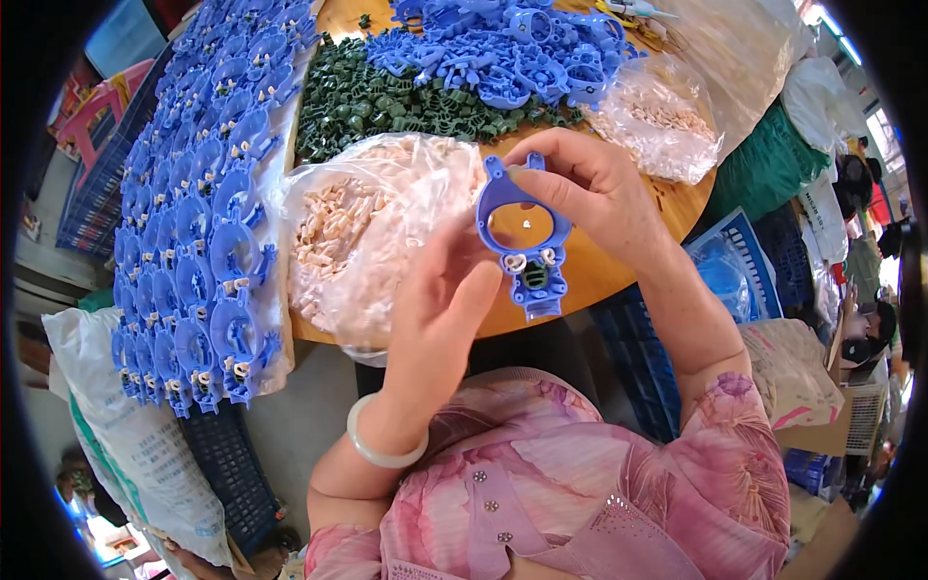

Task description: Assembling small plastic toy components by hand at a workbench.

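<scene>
My right hand [582,188] grips a blue plastic housing [532,252] by its upper edge, thumb in front and fingers behind. The housing is a wide ring with a narrower end pointing down toward me. Two small white pieces [515,263] sit below the ring, and a dark green piece [534,277] is set into the narrow part between and under them. Close to the ring's left side is my left hand [435,295], slightly blurred, its thumb apart from the fingers and nothing visible in it. A pale bangle [387,448] circles that wrist.
Left of me, rows of similar blue housings [193,261] cover a board. On the round wooden table [619,227] lie a bag of small cream pieces [338,232], a second such bag [667,118], a dark green heap [367,101] and a blue parts heap [512,58]. Crates and sacks stand around.
</scene>
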### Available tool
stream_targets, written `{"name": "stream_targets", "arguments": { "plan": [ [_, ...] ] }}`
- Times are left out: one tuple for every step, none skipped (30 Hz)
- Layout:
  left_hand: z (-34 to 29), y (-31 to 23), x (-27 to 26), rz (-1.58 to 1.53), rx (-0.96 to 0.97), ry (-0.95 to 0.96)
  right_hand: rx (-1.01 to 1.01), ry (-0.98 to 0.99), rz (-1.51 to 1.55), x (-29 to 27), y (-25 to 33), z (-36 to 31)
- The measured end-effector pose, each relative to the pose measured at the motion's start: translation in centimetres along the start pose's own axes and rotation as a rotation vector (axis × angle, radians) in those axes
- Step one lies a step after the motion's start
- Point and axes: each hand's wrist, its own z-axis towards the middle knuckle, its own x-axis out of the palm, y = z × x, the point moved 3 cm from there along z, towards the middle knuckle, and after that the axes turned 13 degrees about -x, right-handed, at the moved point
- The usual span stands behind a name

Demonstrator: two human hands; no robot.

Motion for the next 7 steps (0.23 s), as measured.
{"name": "stream_targets", "arguments": {
  "plan": [
    [-0.6, -0.7, 0.2, 0.202, 0.22, -0.12, 0.036, 0.001, -0.03, -0.4, 0.0, -0.1],
    [-1.2, -1.5, 0.7, 0.403, 0.441, -0.238, 0.072, 0.001, -0.06, -0.7, -0.1, -0.2],
    [-1.5, -2.2, 1.2, 0.531, 0.58, -0.254, 0.069, -0.005, -0.058, -0.8, -0.2, -0.3],
    [-1.8, -3.2, 2.1, 0.78, 0.65, -0.192, 0.075, -0.038, -0.054, -0.9, -0.4, -0.4],
    [-2.1, -3.9, 2.9, 1.029, 0.717, -0.126, 0.081, -0.071, -0.05, -1.1, -0.6, -0.6],
    [-1.8, -3.4, 3.7, 1.06, 0.705, -0.065, 0.094, -0.065, -0.053, -1.3, -0.7, -0.8],
    [-1.7, -3.4, 3.9, 1.066, 0.708, -0.063, 0.104, -0.056, -0.053, -1.4, -0.9, -0.8]
  ]
}}
